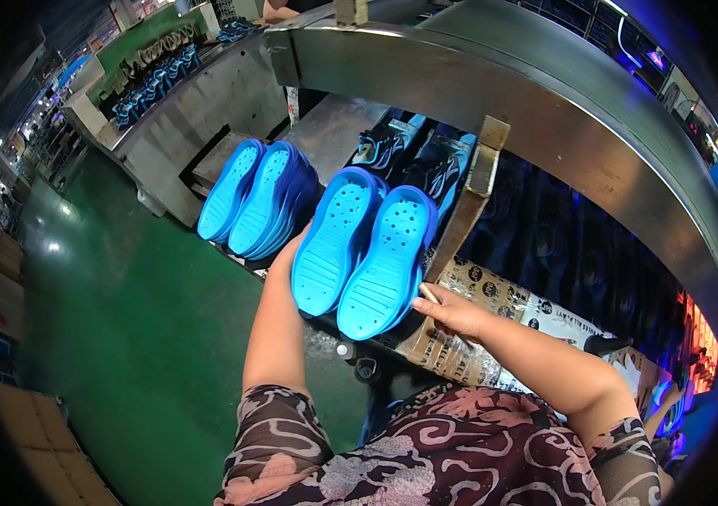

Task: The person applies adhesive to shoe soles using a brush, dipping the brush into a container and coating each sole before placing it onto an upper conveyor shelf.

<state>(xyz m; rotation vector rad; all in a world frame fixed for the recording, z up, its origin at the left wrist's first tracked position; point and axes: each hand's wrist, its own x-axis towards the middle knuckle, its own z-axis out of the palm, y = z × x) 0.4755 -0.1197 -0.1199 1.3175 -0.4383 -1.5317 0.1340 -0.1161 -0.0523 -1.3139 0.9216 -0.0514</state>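
Note:
Two bright blue shoe soles [380, 266] with small round holes and grooves lie side by side in front of me, on top of a stack. My left hand [288, 255] is at the left edge of this stack, gripping its side; most of its fingers are hidden behind the soles. At the right sole's lower right edge is my right hand [453, 314], closed around a thin pale stick [429, 293]. Just to the left stands another stack of blue soles [268, 202]. Beyond the soles, black and blue shoe uppers [443, 164] lie in rows.
A curved metal rail [494, 76] arches over the bench, with a wooden post [470, 198] close to my right hand. Taped cardboard [469, 325] covers the bench edge. More uppers [156, 80] sit on a far bench. Green floor [140, 312] lies left.

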